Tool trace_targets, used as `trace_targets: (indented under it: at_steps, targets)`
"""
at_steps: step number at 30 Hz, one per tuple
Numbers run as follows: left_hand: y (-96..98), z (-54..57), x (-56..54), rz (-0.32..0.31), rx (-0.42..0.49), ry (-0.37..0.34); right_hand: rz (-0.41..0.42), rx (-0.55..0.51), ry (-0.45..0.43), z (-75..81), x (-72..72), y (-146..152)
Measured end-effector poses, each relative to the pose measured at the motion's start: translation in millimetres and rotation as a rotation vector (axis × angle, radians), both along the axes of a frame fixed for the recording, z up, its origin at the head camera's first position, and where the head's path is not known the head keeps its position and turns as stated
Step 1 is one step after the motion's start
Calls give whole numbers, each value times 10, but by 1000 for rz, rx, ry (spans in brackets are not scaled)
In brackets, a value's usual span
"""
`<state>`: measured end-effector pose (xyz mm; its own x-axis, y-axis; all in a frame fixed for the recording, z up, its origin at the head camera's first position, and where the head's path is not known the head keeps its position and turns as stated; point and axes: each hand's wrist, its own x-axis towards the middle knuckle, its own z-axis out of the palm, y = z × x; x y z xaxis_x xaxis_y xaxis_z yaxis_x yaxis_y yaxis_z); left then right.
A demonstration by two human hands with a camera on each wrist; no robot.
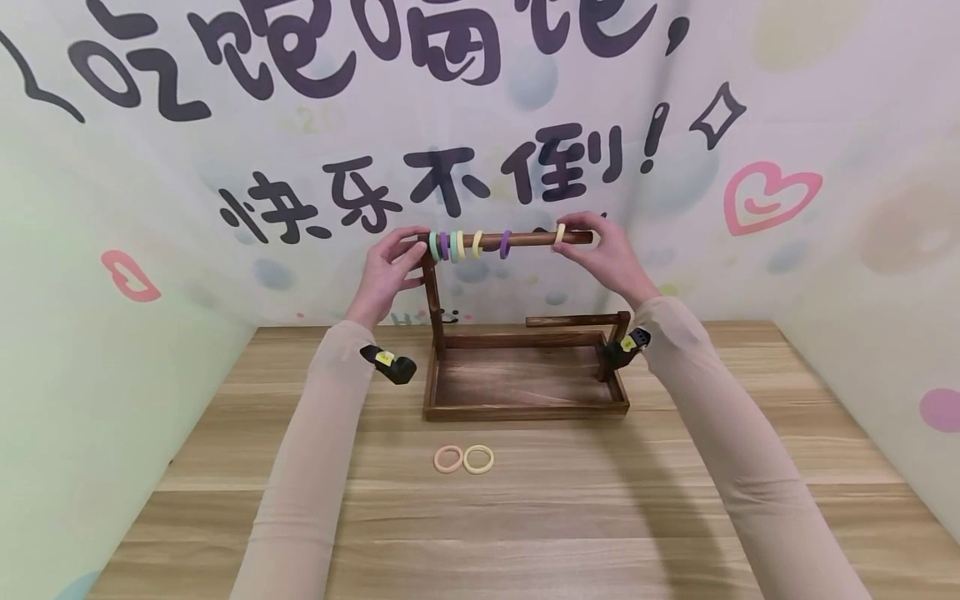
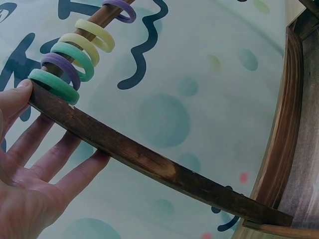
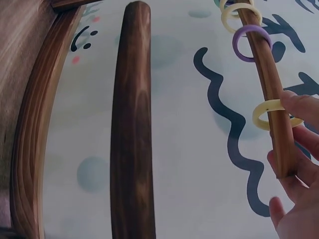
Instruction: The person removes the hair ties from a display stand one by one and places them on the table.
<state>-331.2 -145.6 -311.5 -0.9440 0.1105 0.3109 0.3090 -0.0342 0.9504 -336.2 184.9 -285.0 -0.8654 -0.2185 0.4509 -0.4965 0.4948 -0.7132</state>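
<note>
A dark wooden rack (image 1: 434, 304) stands on the table, its long upper rod (image 1: 531, 239) pointing right. My left hand (image 1: 388, 268) grips the top of its post, thumb at the corner and fingers against the side in the left wrist view. Near the rod's free end, my right hand (image 1: 602, 251) pinches a pale yellow ring (image 3: 262, 115) that encircles the rod; other fingers lie behind the rod. Green, purple and yellow rings hang further left, including a green ring (image 2: 54, 86) by the post and a purple ring (image 1: 506, 244) set apart from the cluster.
A pink ring (image 1: 448, 459) and a yellow ring (image 1: 478, 459) lie side by side on the wood-grain table (image 1: 540, 508), in front of the rack's tray base (image 1: 517, 412). A lower, shorter rod (image 1: 572, 321) extends leftward from the right post. A printed cloth (image 1: 480, 150) hangs behind.
</note>
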Motion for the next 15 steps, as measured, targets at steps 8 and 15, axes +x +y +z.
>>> trace_targets:
  at_steps: [8,15]
  targets:
    - [-6,4,5,-1,-4,4,-3,-47,35,-21,-12,102]
    - [-7,13,9,-2,-8,5,-13,-99,-54,-38,10,195]
